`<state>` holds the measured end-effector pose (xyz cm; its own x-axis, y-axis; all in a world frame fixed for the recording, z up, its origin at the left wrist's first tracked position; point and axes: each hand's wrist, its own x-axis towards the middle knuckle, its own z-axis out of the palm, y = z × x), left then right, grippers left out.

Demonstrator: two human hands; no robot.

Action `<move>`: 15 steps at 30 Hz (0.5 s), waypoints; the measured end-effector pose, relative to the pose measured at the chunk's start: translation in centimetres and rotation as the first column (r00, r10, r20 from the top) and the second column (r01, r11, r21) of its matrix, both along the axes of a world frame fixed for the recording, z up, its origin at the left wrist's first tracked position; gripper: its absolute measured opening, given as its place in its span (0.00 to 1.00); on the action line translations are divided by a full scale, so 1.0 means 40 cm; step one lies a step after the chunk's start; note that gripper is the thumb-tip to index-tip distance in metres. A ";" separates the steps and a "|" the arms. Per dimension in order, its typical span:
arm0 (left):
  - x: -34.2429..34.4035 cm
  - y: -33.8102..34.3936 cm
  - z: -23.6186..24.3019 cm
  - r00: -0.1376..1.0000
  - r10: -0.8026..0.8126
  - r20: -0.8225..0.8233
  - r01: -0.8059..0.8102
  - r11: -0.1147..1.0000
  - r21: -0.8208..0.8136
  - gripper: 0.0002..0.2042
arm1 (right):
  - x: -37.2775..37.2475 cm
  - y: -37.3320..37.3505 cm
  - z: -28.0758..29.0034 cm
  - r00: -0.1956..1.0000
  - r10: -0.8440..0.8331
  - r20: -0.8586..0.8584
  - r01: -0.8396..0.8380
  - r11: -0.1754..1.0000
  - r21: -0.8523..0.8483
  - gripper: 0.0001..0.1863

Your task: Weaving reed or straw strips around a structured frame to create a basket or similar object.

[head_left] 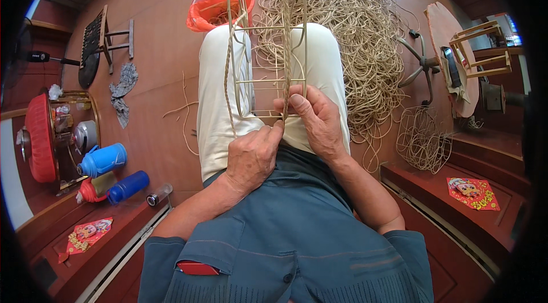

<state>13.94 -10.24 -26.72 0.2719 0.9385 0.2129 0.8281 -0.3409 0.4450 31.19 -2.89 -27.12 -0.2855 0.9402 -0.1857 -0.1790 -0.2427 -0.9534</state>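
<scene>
A gold-coloured wire frame (271,81) stands between my knees, its rounded end farthest from me. Brown twisted cord (285,40) runs along one of its long bars, and another length hangs down its left side. My right hand (321,123) is closed at the frame's near right corner, with thumb and fingers pinching the cord against the bar. Just below, the fingertips of my left hand (254,154) are pressed together at the cord's lower end by the near edge. What lies inside the left hand's curled fingers is hidden.
A big heap of loose cord (348,34) covers the floor ahead to the right, beside an orange-lined bucket (220,6). Loose strands (185,114), a grey cloth (123,91) and a small chair (103,40) are at left. Blue flasks (104,159) lie lower left; another wire frame (425,137) sits right.
</scene>
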 end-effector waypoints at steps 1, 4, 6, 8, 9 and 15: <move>0.000 0.000 0.000 1.000 -0.002 -0.005 0.002 1.000 0.005 0.17 | -0.003 0.004 0.002 1.000 0.003 -0.007 -0.003 1.000 -0.015 0.19; 0.000 0.001 -0.004 1.000 -0.007 -0.007 0.007 1.000 0.009 0.16 | -0.009 0.008 0.005 1.000 -0.004 -0.004 0.004 0.999 -0.045 0.17; 0.000 0.002 -0.009 1.000 -0.007 -0.004 0.007 1.000 0.004 0.17 | -0.009 0.010 0.004 1.000 -0.010 0.007 0.010 0.998 -0.064 0.16; 0.000 0.003 -0.015 1.000 -0.008 0.000 0.008 1.000 -0.014 0.17 | -0.007 0.011 0.002 0.999 0.017 0.035 -0.015 0.999 -0.048 0.15; 0.000 0.003 -0.017 1.000 0.000 -0.002 0.000 1.000 -0.010 0.17 | -0.004 0.014 0.001 0.999 0.019 0.038 -0.017 0.999 -0.049 0.15; 0.001 0.002 -0.028 0.998 0.031 0.058 -0.031 1.000 0.002 0.18 | 0.038 0.013 0.017 0.981 0.086 0.176 -0.121 0.973 0.195 0.15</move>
<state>13.98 -10.17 -27.83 0.2295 0.9457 0.2302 0.8114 -0.3165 0.4913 32.70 -2.39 -26.44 -0.3647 0.9300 -0.0465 0.0006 -0.0497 -0.9988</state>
